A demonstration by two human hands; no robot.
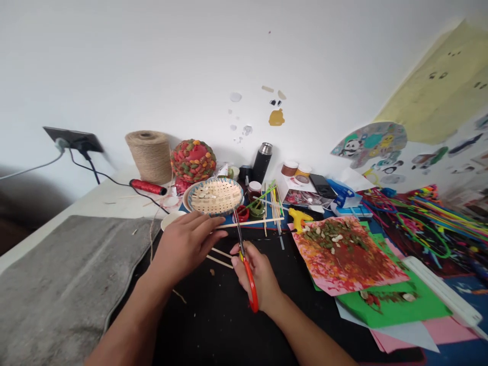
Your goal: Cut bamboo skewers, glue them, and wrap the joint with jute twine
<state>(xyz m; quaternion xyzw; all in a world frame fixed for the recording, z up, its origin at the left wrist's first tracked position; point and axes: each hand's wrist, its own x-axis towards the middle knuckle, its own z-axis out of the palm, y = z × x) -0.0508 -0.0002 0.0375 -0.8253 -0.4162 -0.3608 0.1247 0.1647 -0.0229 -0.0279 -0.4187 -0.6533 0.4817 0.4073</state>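
My right hand (pixel 259 277) is closed around the red handles of a pair of scissors (pixel 244 254); the blades point away from me toward a long thin wooden stick (pixel 251 222). My left hand (pixel 188 244) pinches the left end of that stick, fingers together, over the black mat (pixel 213 315). Two more thin sticks (pixel 219 256) lie on the mat between my hands. A woven bamboo basket (pixel 216 196) stands just beyond my left hand.
A twine spool (pixel 149 155), a red thread spool (pixel 148 187), a seed-covered ball (pixel 193 160), a flask (pixel 262 161) and small paint jars stand at the back. To the right lie a painted sheet with seeds (pixel 345 254), coloured papers and pipe cleaners (pixel 430 223). A grey cloth (pixel 64 274) covers the left.
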